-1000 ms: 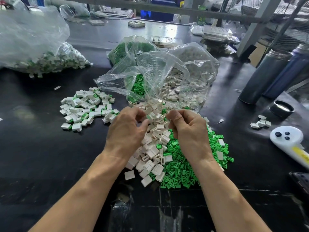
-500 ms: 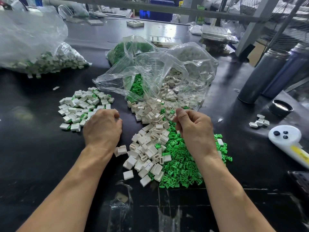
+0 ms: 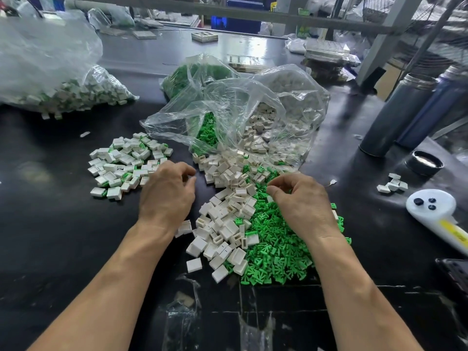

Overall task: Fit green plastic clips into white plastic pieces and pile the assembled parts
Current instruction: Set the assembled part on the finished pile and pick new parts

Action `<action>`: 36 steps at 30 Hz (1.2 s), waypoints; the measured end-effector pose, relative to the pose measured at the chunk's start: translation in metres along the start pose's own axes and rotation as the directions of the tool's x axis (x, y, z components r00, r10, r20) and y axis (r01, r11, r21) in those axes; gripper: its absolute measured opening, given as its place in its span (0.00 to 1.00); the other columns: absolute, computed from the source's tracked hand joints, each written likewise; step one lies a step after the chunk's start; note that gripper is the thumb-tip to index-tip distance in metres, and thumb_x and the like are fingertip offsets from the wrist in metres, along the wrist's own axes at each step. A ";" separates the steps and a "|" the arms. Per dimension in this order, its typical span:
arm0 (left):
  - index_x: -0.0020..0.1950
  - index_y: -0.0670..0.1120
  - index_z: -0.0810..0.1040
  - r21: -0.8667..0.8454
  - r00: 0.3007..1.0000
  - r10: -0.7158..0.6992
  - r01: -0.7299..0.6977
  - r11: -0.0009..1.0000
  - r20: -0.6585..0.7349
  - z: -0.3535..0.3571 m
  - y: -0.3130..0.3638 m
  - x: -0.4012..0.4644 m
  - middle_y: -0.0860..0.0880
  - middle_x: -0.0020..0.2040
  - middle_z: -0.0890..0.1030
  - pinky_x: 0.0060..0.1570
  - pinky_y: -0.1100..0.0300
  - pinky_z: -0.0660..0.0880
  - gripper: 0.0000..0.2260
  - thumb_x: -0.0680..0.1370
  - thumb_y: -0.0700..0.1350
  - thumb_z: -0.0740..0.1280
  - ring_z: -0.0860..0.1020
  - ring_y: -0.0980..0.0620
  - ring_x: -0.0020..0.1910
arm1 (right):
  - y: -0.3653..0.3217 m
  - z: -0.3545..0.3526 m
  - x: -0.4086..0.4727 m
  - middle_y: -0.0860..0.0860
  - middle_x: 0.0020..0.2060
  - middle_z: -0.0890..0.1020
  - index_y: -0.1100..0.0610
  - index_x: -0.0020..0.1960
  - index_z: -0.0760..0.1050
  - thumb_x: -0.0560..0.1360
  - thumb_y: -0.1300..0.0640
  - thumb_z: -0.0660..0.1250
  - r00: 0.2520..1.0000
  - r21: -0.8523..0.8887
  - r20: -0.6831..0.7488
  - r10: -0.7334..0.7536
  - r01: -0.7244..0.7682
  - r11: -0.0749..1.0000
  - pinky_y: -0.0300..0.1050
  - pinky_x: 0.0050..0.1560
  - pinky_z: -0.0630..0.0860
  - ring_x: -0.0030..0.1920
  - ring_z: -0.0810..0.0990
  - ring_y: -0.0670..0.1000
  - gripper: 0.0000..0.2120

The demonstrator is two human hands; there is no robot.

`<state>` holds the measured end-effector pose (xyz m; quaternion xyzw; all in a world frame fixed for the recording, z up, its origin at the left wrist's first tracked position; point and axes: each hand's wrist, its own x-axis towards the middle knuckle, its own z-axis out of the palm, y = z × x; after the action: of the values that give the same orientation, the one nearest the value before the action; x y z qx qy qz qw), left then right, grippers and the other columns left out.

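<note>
Nothing legible anywhere on show. Closest candidate: a yellow label (image 3: 453, 230) on the handle of the white handheld device (image 3: 430, 206), far right of the green clips heap (image 3: 276, 247), with print too smeared to make out. Three dark buttons on that device's head, unmarked (or at least blank from here). Beyond the heap, clear bags (image 3: 243, 117) with no printing visible. Green packaging (image 3: 304, 12) far behind, lettering a blur.
</note>
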<state>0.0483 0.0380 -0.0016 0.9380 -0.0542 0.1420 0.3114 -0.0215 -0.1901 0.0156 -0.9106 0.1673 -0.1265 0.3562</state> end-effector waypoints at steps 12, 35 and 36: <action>0.66 0.49 0.80 -0.050 0.986 0.113 -0.108 0.993 0.120 0.009 0.011 -0.007 0.48 0.57 0.83 0.66 0.45 0.73 0.14 0.80 0.44 0.72 0.76 0.52 0.56 | -0.014 0.008 0.001 0.47 0.53 0.80 0.45 0.54 0.83 0.79 0.45 0.73 0.996 -0.215 0.080 0.048 -0.030 0.976 0.51 0.63 0.76 0.57 0.78 0.51 0.07; 0.66 0.50 0.76 -0.034 0.994 0.022 -0.018 0.999 0.110 0.012 0.011 -0.006 0.52 0.57 0.76 0.65 0.51 0.70 0.23 0.74 0.53 0.77 0.74 0.50 0.61 | -0.016 0.012 0.004 0.48 0.52 0.83 0.48 0.51 0.85 0.80 0.50 0.71 0.998 -0.293 0.049 0.047 -0.031 0.956 0.49 0.57 0.79 0.51 0.81 0.52 0.05; 0.67 0.50 0.77 -0.034 0.992 0.021 -0.017 0.999 0.122 0.011 0.012 -0.006 0.51 0.57 0.77 0.66 0.49 0.70 0.22 0.75 0.53 0.77 0.75 0.50 0.62 | -0.016 0.013 0.003 0.48 0.52 0.83 0.48 0.51 0.85 0.80 0.50 0.70 0.998 -0.304 0.042 0.042 -0.027 0.952 0.49 0.56 0.79 0.51 0.81 0.52 0.05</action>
<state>0.0424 0.0216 -0.0053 0.9392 -0.0844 0.0861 0.3216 -0.0104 -0.1725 0.0181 -0.9542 0.1918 -0.0711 0.2182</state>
